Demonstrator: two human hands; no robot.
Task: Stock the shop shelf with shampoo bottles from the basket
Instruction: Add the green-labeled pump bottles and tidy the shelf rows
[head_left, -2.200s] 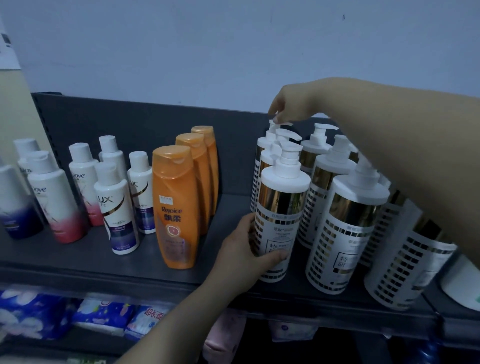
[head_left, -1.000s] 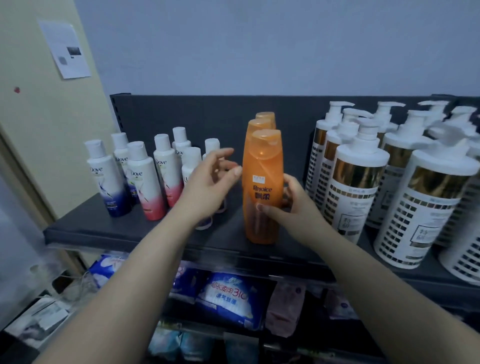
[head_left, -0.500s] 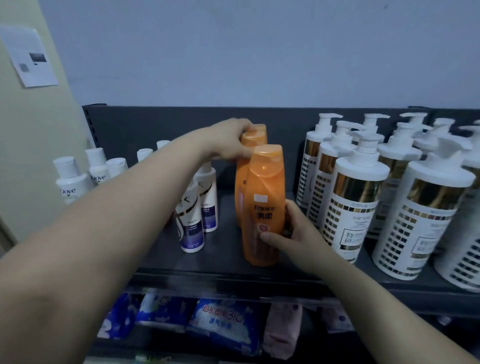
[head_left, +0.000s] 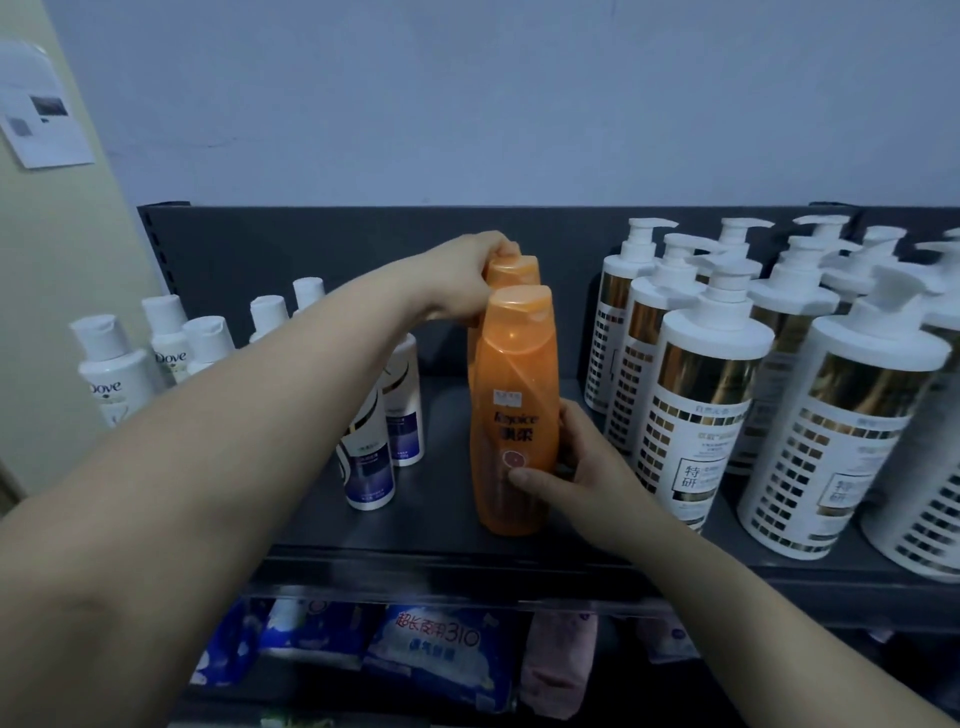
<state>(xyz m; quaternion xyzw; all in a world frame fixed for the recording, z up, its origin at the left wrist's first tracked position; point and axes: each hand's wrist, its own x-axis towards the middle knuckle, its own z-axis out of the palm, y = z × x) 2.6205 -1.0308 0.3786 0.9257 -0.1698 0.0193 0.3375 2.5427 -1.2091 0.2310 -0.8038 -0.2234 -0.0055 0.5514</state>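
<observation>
On the dark shelf (head_left: 441, 525), the front orange bottle (head_left: 514, 410) is stood upright. It is held low down by the right hand (head_left: 576, 467), thumb on its front. Just behind it, the back orange bottle (head_left: 511, 271) is gripped at the cap by the left hand (head_left: 462, 283). Big pump bottles (head_left: 701, 395) are lined up to its right and small white bottles (head_left: 374, 457) to its left.

Bare forearms (head_left: 249, 415), bare left grip (head_left: 467, 283), bare right grip (head_left: 582, 467), nails seemingly short.
</observation>
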